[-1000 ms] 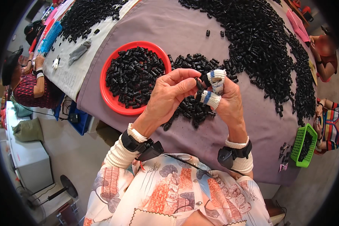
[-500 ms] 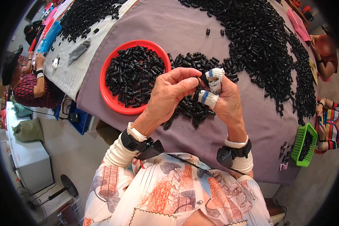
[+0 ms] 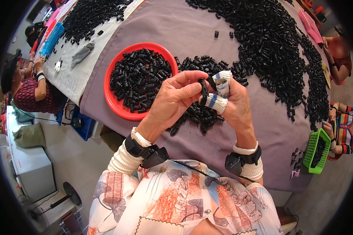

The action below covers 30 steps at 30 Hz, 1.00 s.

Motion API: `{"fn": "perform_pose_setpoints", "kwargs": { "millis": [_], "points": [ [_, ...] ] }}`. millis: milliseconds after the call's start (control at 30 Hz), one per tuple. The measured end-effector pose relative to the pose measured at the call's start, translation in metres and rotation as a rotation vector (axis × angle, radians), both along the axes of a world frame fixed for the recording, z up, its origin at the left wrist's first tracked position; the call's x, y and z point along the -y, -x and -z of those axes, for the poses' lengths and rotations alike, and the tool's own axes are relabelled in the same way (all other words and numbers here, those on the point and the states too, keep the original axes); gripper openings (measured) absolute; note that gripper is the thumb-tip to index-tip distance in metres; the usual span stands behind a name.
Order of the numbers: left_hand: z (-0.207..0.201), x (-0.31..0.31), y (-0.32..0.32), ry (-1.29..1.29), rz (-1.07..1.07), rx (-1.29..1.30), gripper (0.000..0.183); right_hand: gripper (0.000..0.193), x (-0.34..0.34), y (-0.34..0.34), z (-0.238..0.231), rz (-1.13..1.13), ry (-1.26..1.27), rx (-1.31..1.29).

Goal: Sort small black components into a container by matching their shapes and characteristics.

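Note:
My left hand (image 3: pixel 175 98) is closed, pinching a small black plastic cord lock (image 3: pixel 203 86) upright between thumb and forefinger. Opposite it, my right hand (image 3: pixel 237 102) has its thumb and forefinger bent in against the same piece. Those two fingers wear white knitted covers with blue stripes and dark tips, which partly hide the contact. Beneath both hands lies a loose heap of similar black pieces (image 3: pixel 202 117). To the left of my left hand stands a round red basin (image 3: pixel 110 94) holding many more of them.
A large spread of black pieces (image 3: pixel 262 43) covers the table's far right. A green basket (image 3: pixel 310 150) stands at the right edge, beside a person in striped clothing. On the left, another table (image 3: pixel 78 70) bears more pieces and a blue basket (image 3: pixel 53 38), with people alongside.
The cord lock now shows clearly between my fingertips, where it was mostly hidden. My right fingertips have shifted slightly left. At the right, the striped-sleeved person's hand has moved near the green basket.

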<state>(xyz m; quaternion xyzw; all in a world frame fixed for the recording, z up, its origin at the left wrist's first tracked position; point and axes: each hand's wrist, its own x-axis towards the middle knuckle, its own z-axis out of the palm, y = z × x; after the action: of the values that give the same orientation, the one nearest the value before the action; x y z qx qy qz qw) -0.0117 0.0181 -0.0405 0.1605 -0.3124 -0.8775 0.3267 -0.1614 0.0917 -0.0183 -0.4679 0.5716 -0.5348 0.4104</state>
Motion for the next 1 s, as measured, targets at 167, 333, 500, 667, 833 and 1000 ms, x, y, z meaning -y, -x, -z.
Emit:
{"fn": "perform_pose_setpoints", "kwargs": {
  "millis": [167,333,500,667,833,1000],
  "points": [
    [-0.005,0.003,-0.005,-0.039,0.041,-0.048,0.027,0.028,0.004,-0.001,-0.006,-0.061,-0.037,-0.120],
    [-0.006,0.007,-0.008,-0.026,0.092,-0.096,0.026,0.034,0.011,0.005,-0.008,-0.166,-0.032,-0.167],
    [-0.009,0.010,-0.008,0.013,0.112,-0.081,0.026,0.037,0.015,0.006,-0.006,-0.202,-0.001,-0.238],
    [-0.010,0.010,-0.008,0.000,0.102,-0.067,0.025,0.036,0.016,0.007,-0.008,-0.237,-0.016,-0.227],
    [-0.010,0.008,-0.008,-0.020,0.090,-0.059,0.023,0.034,0.017,0.007,-0.004,-0.256,0.006,-0.228],
    [-0.007,0.011,-0.007,0.024,0.079,-0.020,0.024,0.033,0.017,0.008,-0.006,-0.272,0.004,-0.211]
  ]
}}
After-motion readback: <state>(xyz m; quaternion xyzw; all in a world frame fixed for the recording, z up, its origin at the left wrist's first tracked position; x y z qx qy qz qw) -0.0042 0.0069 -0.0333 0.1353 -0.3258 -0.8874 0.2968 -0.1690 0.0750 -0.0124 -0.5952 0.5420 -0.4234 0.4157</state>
